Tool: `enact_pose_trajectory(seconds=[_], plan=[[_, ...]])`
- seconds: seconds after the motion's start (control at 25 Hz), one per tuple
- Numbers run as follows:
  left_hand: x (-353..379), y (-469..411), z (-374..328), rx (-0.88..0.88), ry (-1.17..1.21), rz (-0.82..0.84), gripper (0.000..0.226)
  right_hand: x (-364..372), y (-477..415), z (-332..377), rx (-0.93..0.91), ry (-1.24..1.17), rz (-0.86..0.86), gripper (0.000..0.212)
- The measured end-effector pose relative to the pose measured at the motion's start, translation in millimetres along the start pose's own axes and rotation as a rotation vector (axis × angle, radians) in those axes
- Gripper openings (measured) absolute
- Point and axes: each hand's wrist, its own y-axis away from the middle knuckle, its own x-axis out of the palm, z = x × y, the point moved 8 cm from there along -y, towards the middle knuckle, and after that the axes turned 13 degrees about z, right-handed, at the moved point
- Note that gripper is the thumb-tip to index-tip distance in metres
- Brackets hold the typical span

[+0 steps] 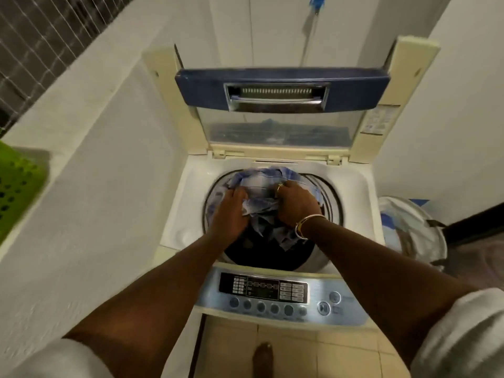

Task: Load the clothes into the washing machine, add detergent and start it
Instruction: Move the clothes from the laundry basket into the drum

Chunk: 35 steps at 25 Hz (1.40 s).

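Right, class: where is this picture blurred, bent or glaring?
Head view: wide lens splays the sides of the lid outward; green basket and left wall smeared by motion blur; control panel labels too soft to read; lid glass faintly mirrors the clothes; dim, even light.

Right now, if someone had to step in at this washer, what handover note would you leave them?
Left hand: grips the checked cloth.
Right hand: grips the same cloth.
Washing machine: lid up, cloth bunched at the mouth of the drum, partly in.
Green basket sits on the ledge to the left.
Done: lid opened, loading under way.
Left: push the cloth down, add detergent (none in view), shut the lid, start from the control panel.
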Motion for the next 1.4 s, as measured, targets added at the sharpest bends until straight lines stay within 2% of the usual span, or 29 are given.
enact_pose_trajectory(seconds=[0.12,0.24,0.32,0.44,0.6,0.68,0.76,0.88,0.96,1.08,1.28,1.4], plan=[[49,-25,42,-0.063,0.097,0.174,0.044,44,-25,-27,0.1,0.001,0.043,0.037],[91,-34,65,-0.171,0.13,0.49,0.068,93,-41,-53,0.224,0.044,0.291,0.05],[102,-31,67,-0.173,0.112,0.608,0.072,108,-41,-60,0.25,0.03,0.4,0.06],[93,-35,60,-0.134,0.113,0.543,0.047,91,-42,-64,0.231,-0.043,0.339,0.056],[86,-44,16,-0.189,0.158,0.359,0.017,38,-26,-69,0.213,0.005,0.12,0.028],[84,-48,-29,-0.135,0.125,0.222,0.017,6,-3,-72,0.2,0.023,-0.014,0.022],[82,-56,-79,-0.044,0.142,0.073,0.018,-22,22,-88,0.188,-0.001,-0.158,0.029],[88,-72,-148,0.081,0.199,-0.046,0.02,-56,58,-135,0.181,-0.103,-0.366,0.031],[100,-82,-190,0.154,0.166,-0.067,0.019,-67,81,-173,0.223,-0.15,-0.434,0.028],[125,-95,-249,0.238,0.086,-0.065,0.018,-74,112,-237,0.303,-0.201,-0.429,0.025],[179,-114,-343,0.388,-0.21,0.11,0.024,-91,155,-338,0.325,-0.184,-0.387,0.023],[209,-130,-381,0.404,-0.198,0.156,0.026,-103,168,-384,0.323,-0.136,-0.367,0.023]])
